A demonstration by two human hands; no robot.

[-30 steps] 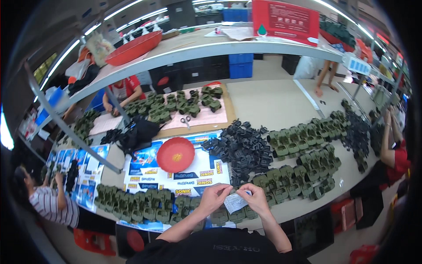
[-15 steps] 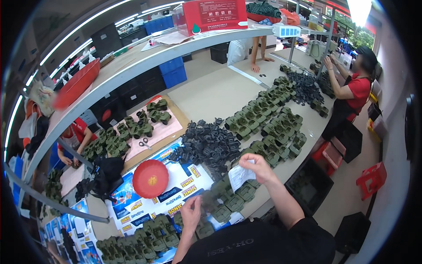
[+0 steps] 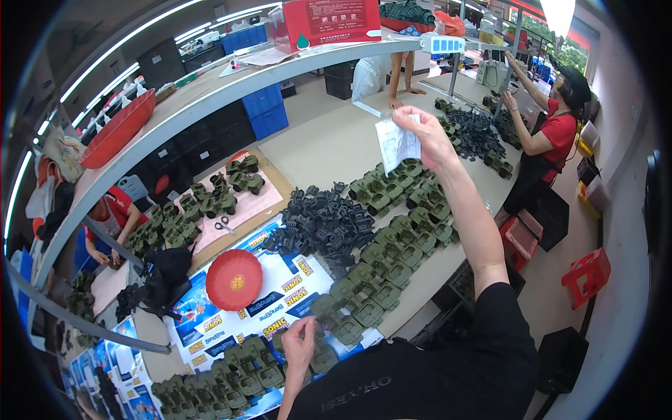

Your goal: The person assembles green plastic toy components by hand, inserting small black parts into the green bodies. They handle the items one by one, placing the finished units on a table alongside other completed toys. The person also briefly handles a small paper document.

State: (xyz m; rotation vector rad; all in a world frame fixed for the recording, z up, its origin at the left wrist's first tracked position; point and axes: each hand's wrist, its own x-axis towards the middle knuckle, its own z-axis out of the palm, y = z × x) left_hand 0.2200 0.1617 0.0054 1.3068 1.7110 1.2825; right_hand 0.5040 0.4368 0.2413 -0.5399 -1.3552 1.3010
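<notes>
My right hand point(image 3: 428, 140), raised over the far part of the table, pinches the top edge of a small white printed sheet point(image 3: 400, 147), which hangs down from the fingers. My left hand point(image 3: 299, 341) is low by the near edge with its fingers pressed together; whether anything is in them I cannot make out. Beside it stands a row of olive-green toy vehicle bodies point(image 3: 238, 374). More green toy vehicle bodies point(image 3: 381, 266) run in rows diagonally away to the right. A heap of small dark plastic parts point(image 3: 325, 224) lies beyond the left hand.
A red bowl point(image 3: 234, 280) rests on printed sheets covering the table. Scissors point(image 3: 224, 225) lie by a pink mat point(image 3: 241, 210). A metal shelf point(image 3: 210, 91) arches overhead, holding a red box point(image 3: 329, 24). Co-workers sit at left and stand at right point(image 3: 553, 133); another's hands rest at the far edge.
My right hand has lifted the white sheet up and away from me, over the far rows. My left hand stays low with little movement. The co-worker at right has raised an arm.
</notes>
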